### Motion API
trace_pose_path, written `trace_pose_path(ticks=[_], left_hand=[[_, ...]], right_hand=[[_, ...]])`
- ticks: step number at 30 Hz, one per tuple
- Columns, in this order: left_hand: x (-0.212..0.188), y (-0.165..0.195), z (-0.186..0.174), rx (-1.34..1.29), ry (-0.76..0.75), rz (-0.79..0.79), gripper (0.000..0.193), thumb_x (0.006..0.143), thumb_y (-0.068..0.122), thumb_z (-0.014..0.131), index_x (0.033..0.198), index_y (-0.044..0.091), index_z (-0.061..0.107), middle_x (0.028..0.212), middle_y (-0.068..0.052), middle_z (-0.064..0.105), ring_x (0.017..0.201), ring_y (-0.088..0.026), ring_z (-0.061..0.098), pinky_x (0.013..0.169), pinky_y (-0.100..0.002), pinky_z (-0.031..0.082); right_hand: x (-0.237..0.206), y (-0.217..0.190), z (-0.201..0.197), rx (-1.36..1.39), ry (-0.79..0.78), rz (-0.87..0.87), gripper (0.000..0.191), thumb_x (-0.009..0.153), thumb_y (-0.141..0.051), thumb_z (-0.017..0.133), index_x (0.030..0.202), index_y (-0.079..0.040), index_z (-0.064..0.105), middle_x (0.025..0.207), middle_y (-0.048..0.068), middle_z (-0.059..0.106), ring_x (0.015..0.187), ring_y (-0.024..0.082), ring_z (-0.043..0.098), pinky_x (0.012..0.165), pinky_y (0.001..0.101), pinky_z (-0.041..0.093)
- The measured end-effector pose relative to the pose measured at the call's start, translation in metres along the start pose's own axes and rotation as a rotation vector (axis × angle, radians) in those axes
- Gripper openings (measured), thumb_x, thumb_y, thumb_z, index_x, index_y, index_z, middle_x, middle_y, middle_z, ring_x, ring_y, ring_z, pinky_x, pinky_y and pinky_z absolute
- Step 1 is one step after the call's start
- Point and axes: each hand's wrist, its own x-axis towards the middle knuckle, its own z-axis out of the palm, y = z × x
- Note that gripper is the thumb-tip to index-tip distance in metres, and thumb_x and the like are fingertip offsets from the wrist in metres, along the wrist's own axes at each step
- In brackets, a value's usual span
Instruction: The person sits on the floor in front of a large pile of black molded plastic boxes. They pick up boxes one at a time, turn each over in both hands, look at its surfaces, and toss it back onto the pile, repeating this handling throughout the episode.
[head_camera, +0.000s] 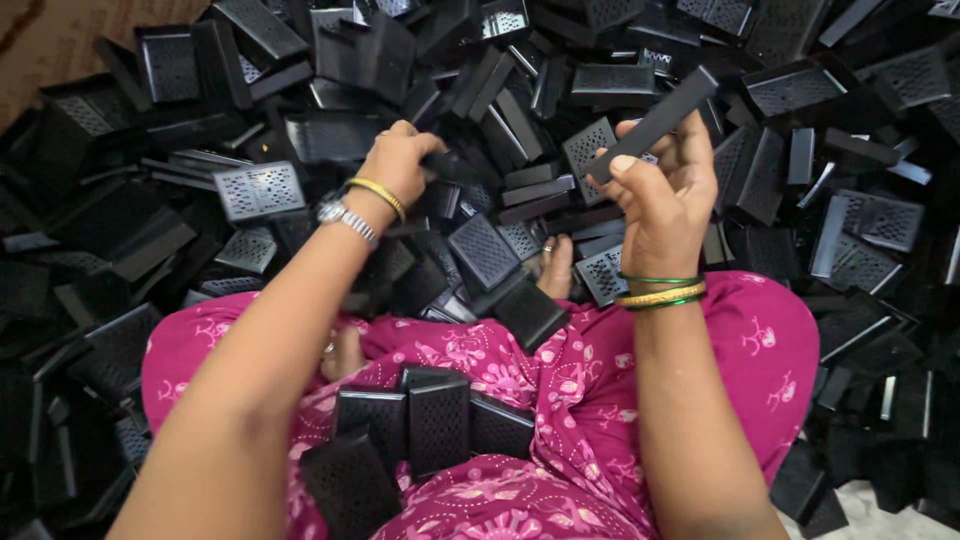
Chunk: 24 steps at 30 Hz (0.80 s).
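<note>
Black plastic strip (655, 122) is sitting pinched in the right hand (662, 205) while the left hand (398, 158) is closing on a piece in the heap (800, 160), which could slide.

perforated plastic parts (480, 250) heaped ahead and both sides of the lap (560, 400); 4 parts (420, 425) on it.

Home piecework spot — floor heaped with black perforated plastic parts (260, 188), worker seated among them

Black plastic strip (655, 124) pinched in right hand (662, 195) fingers: smooth, matt. Perforated plastic covers (260, 190) around left hand (398, 160) fingertips: semi-gloss. Pink cloth (560, 390): soft, printed.
</note>
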Motion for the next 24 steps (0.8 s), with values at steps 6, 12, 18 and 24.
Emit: trace_pose_path(ticks=[6, 12, 18, 24], left_hand=[[-0.034, 0.041, -0.052, -0.33, 0.142, -0.204, 0.089, 0.066, -0.003, 0.083, 0.144, 0.014, 0.044, 0.092, -0.011, 0.069, 0.073, -0.026, 0.069, 0.069, -0.037, 0.058], [-0.089, 0.067, -0.066, -1.021, 0.14, -0.542, 0.056, 0.087, 0.003, 0.079, 0.135, 0.008, 0.051, 0.078, -0.002, 0.068, 0.06, -0.011, 0.056, 0.053, -0.026, 0.045], [-0.152, 0.099, -0.051, -1.165, 0.132, -0.538, 0.05, 0.103, 0.015, 0.061, 0.151, 0.005, 0.052, 0.105, -0.004, 0.074, 0.08, -0.006, 0.065, 0.065, -0.022, 0.056], [-0.176, 0.119, -0.09, -1.38, 0.066, -0.461, 0.058, 0.105, 0.023, 0.053, 0.158, 0.006, 0.036, 0.122, -0.004, 0.069, 0.102, -0.011, 0.07, 0.089, -0.029, 0.06]], right_hand=[[-0.004, 0.011, 0.004, -0.059, -0.073, 0.008, 0.068, 0.086, 0.0, 0.066, 0.15, -0.003, 0.044, 0.118, 0.01, 0.065, 0.094, 0.016, 0.067, 0.074, 0.0254, 0.054], [-0.032, 0.024, 0.032, 0.156, -0.393, 0.364, 0.062, 0.085, -0.003, 0.063, 0.145, 0.006, 0.048, 0.116, 0.015, 0.069, 0.101, 0.021, 0.07, 0.095, 0.0365, 0.057], [-0.091, 0.032, 0.059, -0.144, -0.653, 0.432, 0.08, 0.091, -0.005, 0.057, 0.165, -0.002, 0.026, 0.133, 0.012, 0.065, 0.106, 0.019, 0.07, 0.105, 0.0306, 0.048], [-0.105, 0.035, 0.062, 0.235, -0.665, 0.502, 0.076, 0.095, -0.007, 0.055, 0.165, 0.001, 0.025, 0.147, 0.012, 0.054, 0.118, 0.018, 0.066, 0.105, 0.0331, 0.05]])
